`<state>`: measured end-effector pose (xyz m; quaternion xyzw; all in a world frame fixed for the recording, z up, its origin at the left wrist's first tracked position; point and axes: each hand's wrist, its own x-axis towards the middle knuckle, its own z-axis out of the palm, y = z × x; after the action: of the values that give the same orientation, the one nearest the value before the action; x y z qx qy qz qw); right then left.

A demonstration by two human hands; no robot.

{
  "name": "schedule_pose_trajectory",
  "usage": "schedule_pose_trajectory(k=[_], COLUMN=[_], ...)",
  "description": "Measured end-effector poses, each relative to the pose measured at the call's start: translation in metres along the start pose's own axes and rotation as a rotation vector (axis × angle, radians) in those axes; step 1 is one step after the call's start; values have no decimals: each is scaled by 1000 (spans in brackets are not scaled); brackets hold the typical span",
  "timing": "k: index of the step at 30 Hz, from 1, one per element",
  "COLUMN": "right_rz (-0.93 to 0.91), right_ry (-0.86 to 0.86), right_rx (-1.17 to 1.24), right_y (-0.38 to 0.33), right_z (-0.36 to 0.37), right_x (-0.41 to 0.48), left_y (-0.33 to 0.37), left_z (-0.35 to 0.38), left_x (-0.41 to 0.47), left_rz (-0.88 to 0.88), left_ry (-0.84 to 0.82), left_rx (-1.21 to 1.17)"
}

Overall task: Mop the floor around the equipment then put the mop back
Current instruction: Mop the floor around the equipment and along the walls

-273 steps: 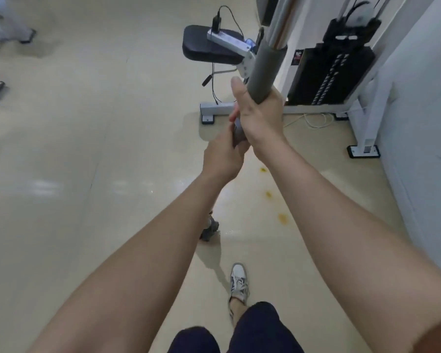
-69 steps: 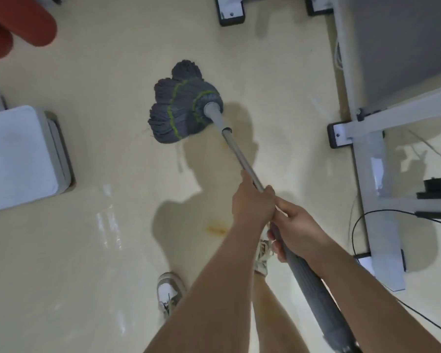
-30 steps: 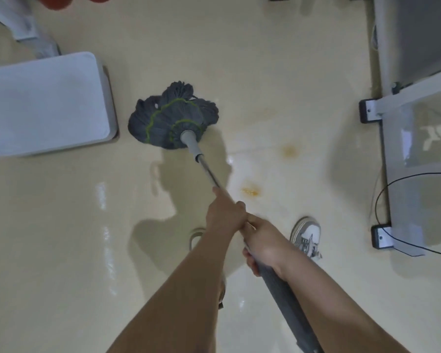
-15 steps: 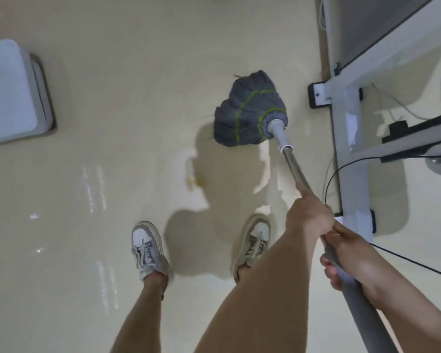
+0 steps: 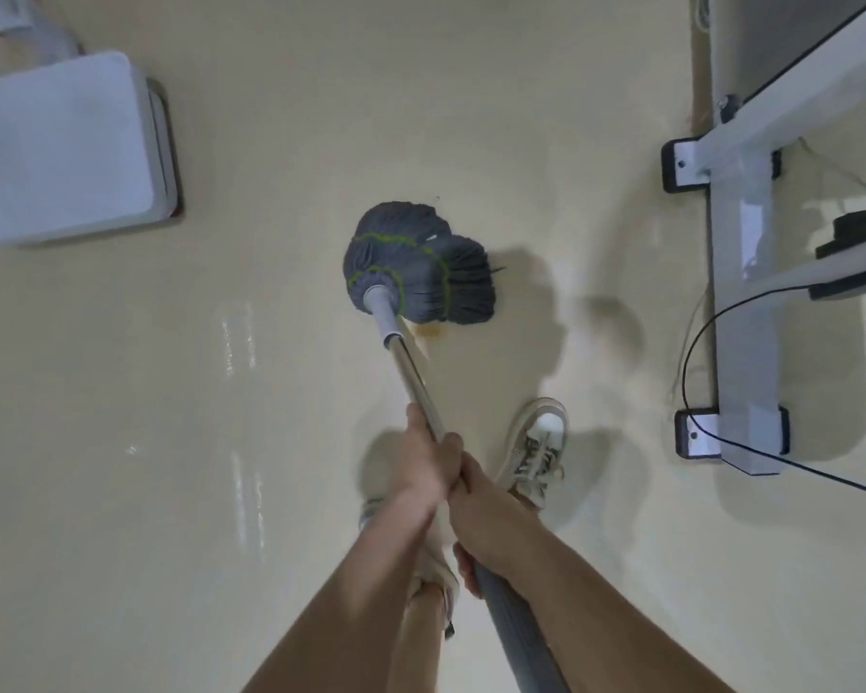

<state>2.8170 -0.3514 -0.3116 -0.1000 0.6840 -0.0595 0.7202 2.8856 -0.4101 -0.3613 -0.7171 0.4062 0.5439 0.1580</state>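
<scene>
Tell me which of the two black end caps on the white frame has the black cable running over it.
The nearer end cap, beside the shoe. The black cable loops down across it; the farther end cap has none.

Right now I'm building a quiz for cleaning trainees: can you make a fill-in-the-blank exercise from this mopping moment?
1. Both hands grip the silver metal mop handle; the ____ hand sits nearer the mop head.
2. The grey string mop head carries stitched bands coloured ____.
3. A thin black cable loops beside the ____ metal equipment base.
4. An orange-brown stain lies at the mop head's ____ edge.

Missing: left; green; white; near
</scene>
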Motion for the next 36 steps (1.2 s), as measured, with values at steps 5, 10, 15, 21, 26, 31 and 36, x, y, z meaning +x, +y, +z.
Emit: schedule_pose_trajectory(k=[5, 10, 15, 21, 26, 31, 36], right_rz=[-40, -16, -21, 163, 191, 153, 166], right_ry=[-58, 40, 226, 274, 174, 5, -57], right_rx=[-156, -104, -121, 63, 11, -69, -247], right_y=[-14, 9, 40, 28, 10, -7, -8], right_z=[34, 0, -25, 8, 107, 219, 309], right_x=[12, 9, -26, -38, -31, 0, 36], left_y=[-32, -13, 7, -9, -89, -188, -275], left_z=[-33, 6, 53, 40, -36, -126, -180], left_x=[16, 11, -15, -15, -6, 16, 36], left_rz=[-57, -48, 56, 101, 66, -48, -148], left_ry=[84, 26, -189, -355, -232, -25, 194], left_rx=[18, 73, 85, 33, -45, -155, -289])
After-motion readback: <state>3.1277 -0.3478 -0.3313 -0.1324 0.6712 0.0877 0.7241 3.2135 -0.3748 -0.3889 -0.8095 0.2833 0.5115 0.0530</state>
